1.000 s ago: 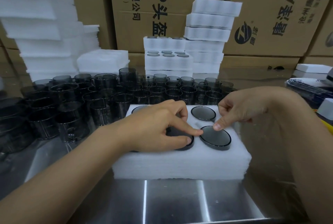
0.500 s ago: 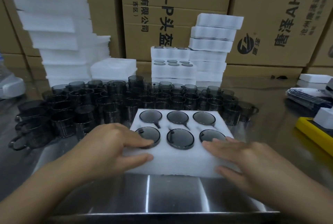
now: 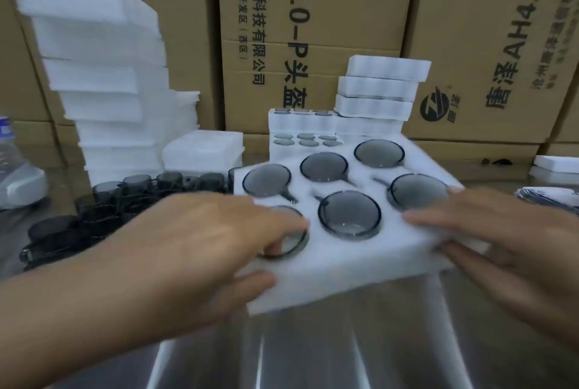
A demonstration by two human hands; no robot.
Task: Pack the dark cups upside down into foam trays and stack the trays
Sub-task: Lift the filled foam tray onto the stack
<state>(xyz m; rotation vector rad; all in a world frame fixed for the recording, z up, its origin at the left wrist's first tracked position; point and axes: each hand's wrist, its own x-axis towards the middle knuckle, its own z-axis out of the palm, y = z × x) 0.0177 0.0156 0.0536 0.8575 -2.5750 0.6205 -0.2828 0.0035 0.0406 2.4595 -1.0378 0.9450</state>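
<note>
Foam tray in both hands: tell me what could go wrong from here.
1. The foam tray is tilted, gripped at its ends by the left hand and right hand; an upside-down cup could slide out.
2. The loose cups stand close by its left end; a low swing could knock them over.
3. The tray stack behind sits unevenly; another tray may topple it.

On my screen the left hand [image 3: 200, 250] covers most of the near-left cup [image 3: 293, 243], 1 of 6 in the foam tray [image 3: 360, 266]; I see only its right rim. That hand, the right hand [image 3: 501, 247] and the tray are blurred. The loose cups [image 3: 125, 200] behind run together, too dark to count. The left edge cuts a bottle [image 3: 6, 144].
</note>
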